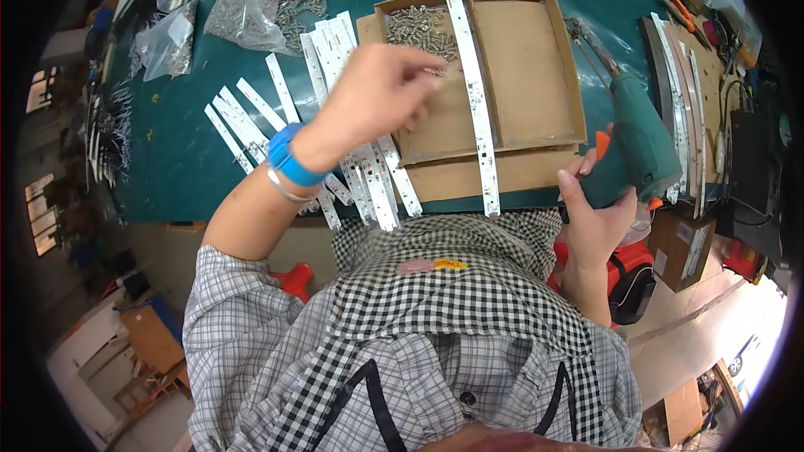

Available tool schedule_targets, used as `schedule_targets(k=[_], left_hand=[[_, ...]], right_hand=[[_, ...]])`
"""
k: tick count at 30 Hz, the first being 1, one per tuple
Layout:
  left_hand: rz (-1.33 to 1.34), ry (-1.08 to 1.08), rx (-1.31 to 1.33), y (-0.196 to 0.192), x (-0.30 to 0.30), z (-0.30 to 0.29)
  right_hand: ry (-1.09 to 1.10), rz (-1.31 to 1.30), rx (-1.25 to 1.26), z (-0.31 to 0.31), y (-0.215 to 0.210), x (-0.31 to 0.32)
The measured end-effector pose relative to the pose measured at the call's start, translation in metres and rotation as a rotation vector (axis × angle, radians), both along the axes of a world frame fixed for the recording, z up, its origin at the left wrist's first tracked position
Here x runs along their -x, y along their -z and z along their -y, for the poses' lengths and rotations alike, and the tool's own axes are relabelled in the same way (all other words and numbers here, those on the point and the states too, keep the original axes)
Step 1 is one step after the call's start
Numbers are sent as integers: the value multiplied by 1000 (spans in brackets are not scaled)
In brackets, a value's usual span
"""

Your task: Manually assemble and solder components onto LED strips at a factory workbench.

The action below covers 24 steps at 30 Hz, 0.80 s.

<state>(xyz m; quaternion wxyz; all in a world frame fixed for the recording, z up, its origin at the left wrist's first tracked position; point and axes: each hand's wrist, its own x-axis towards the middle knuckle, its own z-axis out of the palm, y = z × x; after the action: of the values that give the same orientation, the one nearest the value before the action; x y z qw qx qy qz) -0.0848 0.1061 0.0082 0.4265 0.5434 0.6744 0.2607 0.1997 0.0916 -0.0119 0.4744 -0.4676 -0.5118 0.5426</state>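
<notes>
The left hand [377, 92] hovered over the near-left part of a shallow cardboard tray [569, 75], fingers drawn together toward the thumb; whether they pinched a screw could not be told. Just beyond its fingertips, in the tray's far-left corner, lay a heap of small silver screws [419, 27]. A blue band [289, 159] and a thin bracelet ringed that wrist.

To the right of that hand, one long white LED strip [473, 92] ran across the tray from its far rim to past the table's near edge, lying along the tray's middle divider. Under and to the left of the left forearm, more white strips [251, 117] lay fanned on the green table [176, 159], some passing beneath the wrist.

The right hand [599, 213] was clamped around the grip of a green power screwdriver [641, 130], held just off the tray's right side above the table's near edge, an orange trigger showing by the fingers. Right of it, several long strips [682, 109] were stacked along the table's end.

Beyond the left hand, clear plastic bags [268, 0] of metal parts sat on the far left of the table. Below the right hand, under the table edge, stood a brown carton [682, 247] with a white label and a red-and-black case [632, 276].
</notes>
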Motion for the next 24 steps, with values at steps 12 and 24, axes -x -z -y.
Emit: schedule_targets(k=[12, 24], left_hand=[[-711, 29, -404, 47, 65, -6], [-603, 101, -408, 45, 63, 0]], right_hand=[[-266, 407, -192, 37, 39, 7], [2, 139, -97, 3, 20, 22]])
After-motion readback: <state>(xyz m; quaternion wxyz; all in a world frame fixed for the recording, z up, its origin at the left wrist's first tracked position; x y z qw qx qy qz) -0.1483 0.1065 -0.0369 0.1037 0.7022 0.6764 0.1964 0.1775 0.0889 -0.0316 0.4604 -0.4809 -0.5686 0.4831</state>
